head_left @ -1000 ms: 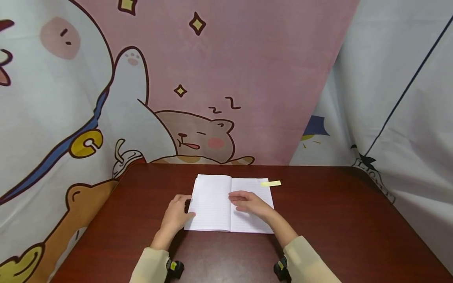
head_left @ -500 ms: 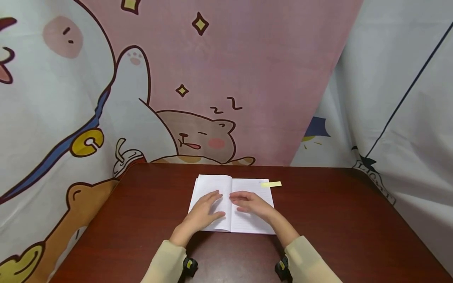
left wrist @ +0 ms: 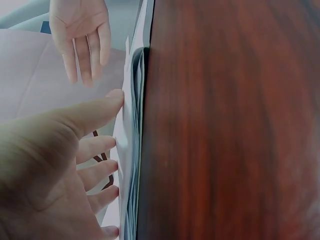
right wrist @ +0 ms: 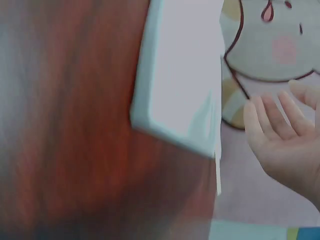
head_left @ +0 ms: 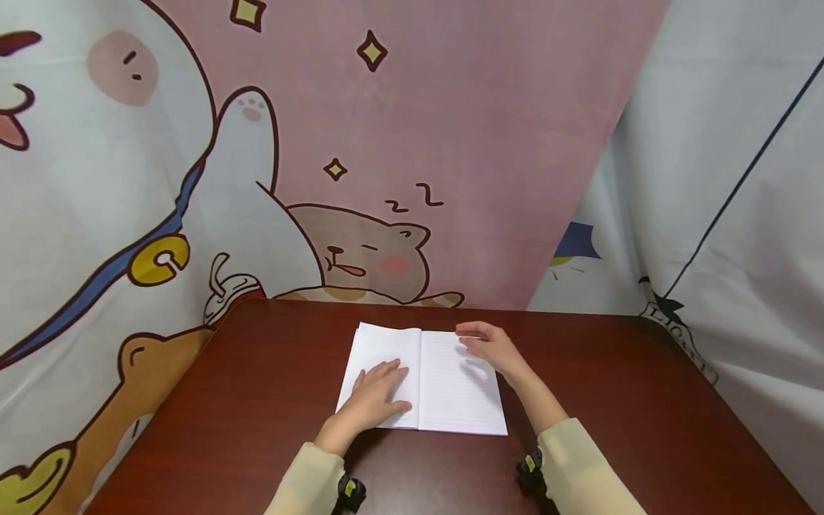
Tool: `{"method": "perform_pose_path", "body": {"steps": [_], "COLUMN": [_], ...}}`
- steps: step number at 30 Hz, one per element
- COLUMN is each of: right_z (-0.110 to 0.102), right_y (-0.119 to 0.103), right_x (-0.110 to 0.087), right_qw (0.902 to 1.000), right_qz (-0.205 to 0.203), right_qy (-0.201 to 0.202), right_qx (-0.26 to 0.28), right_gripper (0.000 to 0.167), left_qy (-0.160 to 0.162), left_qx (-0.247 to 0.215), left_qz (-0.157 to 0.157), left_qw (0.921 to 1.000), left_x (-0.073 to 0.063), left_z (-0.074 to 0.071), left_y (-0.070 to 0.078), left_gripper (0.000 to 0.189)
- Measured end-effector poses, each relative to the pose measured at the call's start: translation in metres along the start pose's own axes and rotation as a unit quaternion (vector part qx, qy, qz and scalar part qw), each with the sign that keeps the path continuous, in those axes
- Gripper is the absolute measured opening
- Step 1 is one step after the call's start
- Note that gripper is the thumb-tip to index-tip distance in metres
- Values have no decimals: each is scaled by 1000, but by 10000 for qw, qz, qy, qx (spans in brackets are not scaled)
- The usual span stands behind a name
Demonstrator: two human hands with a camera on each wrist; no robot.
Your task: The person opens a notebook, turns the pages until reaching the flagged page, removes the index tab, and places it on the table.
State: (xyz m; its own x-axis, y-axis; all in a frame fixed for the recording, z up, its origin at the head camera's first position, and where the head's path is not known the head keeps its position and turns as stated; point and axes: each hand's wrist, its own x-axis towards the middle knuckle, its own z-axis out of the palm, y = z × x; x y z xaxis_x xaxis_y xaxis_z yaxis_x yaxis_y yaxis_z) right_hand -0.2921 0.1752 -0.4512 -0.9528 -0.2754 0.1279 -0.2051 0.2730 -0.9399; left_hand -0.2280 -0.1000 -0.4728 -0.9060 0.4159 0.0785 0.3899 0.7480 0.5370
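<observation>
An open notebook [head_left: 460, 404] with lined white pages lies on the dark red-brown table. My left hand [head_left: 372, 399] rests on its left page, fingers spread; in the left wrist view the thumb and fingertips touch the paper. Over the top right corner of the right page hovers my right hand [head_left: 492, 348], its fingers extended and slightly bent, holding nothing. From the notebook's edge a thin pale strip [right wrist: 218, 180] sticks out in the right wrist view, apart from the fingers. The head view has that strip hidden behind the right hand.
The brown table [head_left: 631, 415] surrounds the notebook. Behind it hangs a pink and white cartoon curtain [head_left: 502, 143], with a white cloth [head_left: 740, 214] at the right. Each sleeve has a small black wrist camera [head_left: 350, 493] at its cuff.
My left hand has moved from the notebook's left edge onto the left page. My right hand has gone from near the centre fold up and right to the top right corner, covering the yellow strip.
</observation>
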Motion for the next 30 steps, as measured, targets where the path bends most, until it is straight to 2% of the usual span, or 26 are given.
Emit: {"method": "perform_pose_path", "body": {"steps": [3,6,10,15,19,23,26,30], "right_z": [-16,-29,-39,-43,-42,-42,-42,-42], "right_y": [7,13,23,33,37,41,41,41], "right_x": [5,8,11,12,13,14,15,17], "right_qw": [9937,9838,9770,9635,9503,9379,9330,9330], "right_qz": [-231,43,453,764,749,591,616,735], "right_qy": [572,862,755,379,90,-23,4,58], "right_qx": [-938,-1569,-1941,-2539,-3021,-3419,-3547,-3523], "right_gripper": [31,30,33,36,38,38,35,30], "left_qy": [-36,-52,-75,-99,-104,-91,-63,-63], "left_qx": [10,3,-22,47,61,57,63,68], "left_qz": [-60,-72,-72,-74,-88,-94,-65,-59], "left_qw": [10000,10000,9999,9999,9999,9999,9999,9999], "left_x": [-2,-3,-3,-2,-1,-2,-1,0], "left_z": [1,2,3,4,5,5,6,6], "left_y": [0,0,1,0,-1,-2,-2,-3], "left_gripper": [63,63,63,64,64,63,64,64]}}
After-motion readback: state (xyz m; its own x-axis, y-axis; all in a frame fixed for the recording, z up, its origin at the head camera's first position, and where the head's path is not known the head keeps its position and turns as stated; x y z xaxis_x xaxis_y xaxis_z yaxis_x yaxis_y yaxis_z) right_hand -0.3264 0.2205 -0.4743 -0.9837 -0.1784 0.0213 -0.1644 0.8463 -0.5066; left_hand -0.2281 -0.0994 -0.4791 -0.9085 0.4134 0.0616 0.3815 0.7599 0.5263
